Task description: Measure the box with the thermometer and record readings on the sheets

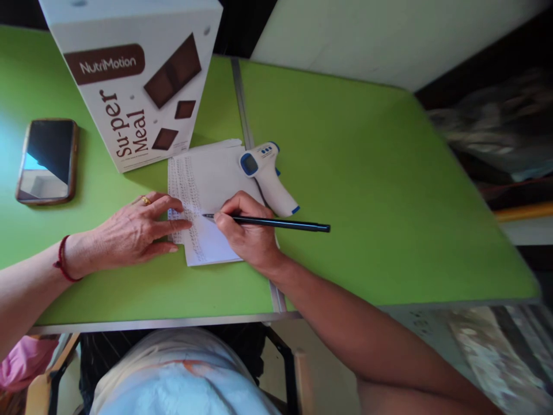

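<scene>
Green laminate covers the table [367, 173], which is made of two tops joined by a metal seam. A white sheet of paper with columns of small handwriting [211, 190] lies across that seam, near the front edge.

The right hand [246, 230] holds a slim black pen [276, 222] — thumb and fingers [224, 220] pinched closed around the barrel near the tip, which meets the paper just right of the written columns. The long end of the pen points away to the right, level over the table.

The left hand [133, 230] lies flat, palm down, fingers spread and gripping nothing; its fingertips press on the left edge of the paper. It wears a gold ring [146, 200], and a red thread band [63, 259] circles the wrist.

Just beyond the right hand, a white-and-blue pistol-shaped infrared thermometer [268, 173] lies on its side, its head resting on the paper's upper right corner. A tall white carton printed "NutriMotion Su-per Meal" with brown chocolate squares [138, 75] stands behind the paper — its base is just beside the paper's top left corner. Further left, well apart from the paper, a smartphone in a brown case [47, 160] lies screen up.
</scene>
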The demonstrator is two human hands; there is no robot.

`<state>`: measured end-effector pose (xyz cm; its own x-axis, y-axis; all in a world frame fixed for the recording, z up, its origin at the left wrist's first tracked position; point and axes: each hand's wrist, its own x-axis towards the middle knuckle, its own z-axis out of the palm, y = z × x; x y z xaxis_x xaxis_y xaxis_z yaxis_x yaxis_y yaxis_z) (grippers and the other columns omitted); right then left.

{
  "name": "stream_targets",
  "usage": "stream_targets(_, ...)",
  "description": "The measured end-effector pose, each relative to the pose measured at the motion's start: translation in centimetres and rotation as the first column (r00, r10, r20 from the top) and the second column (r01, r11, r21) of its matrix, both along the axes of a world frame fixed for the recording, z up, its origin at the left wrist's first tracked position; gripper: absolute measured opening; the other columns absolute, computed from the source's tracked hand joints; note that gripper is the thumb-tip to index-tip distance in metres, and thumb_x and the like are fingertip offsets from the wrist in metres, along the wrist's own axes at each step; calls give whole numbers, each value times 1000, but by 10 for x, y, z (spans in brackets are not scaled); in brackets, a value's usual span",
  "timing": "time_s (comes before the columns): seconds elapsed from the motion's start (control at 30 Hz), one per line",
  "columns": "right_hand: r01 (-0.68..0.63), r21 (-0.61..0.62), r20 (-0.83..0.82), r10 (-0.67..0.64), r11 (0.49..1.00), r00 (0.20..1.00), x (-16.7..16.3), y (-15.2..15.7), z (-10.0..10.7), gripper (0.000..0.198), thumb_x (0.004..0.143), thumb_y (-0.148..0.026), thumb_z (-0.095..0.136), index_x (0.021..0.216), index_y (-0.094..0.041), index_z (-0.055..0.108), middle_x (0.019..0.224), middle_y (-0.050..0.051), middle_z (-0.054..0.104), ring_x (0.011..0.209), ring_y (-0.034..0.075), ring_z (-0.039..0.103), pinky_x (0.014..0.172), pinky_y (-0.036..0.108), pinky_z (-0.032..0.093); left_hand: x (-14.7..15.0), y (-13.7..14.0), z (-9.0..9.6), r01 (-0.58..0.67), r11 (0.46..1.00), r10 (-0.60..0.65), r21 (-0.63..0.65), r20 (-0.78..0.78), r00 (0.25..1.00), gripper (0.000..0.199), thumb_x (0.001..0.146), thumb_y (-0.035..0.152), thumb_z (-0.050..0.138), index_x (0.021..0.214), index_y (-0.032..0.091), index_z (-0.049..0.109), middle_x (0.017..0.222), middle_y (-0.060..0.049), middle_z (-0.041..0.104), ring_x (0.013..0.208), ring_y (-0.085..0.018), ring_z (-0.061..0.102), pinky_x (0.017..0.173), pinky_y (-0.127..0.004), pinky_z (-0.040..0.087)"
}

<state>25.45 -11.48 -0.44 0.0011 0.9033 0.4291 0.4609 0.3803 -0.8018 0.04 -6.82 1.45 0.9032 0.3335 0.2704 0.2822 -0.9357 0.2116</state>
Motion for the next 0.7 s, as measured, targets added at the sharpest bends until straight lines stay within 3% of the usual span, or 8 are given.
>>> stream_targets(0.7,-41,-55,-4,40,998,999,0,-1,2,21,86,-28,63,70,-26,48,57,-7,53,50,12,45,49,25,37,0,0,0,-11,1000,10,-21,-13,1000,47,112,49,46,141,20,68,133,-19,63,111,-31,62,102,-47,54)
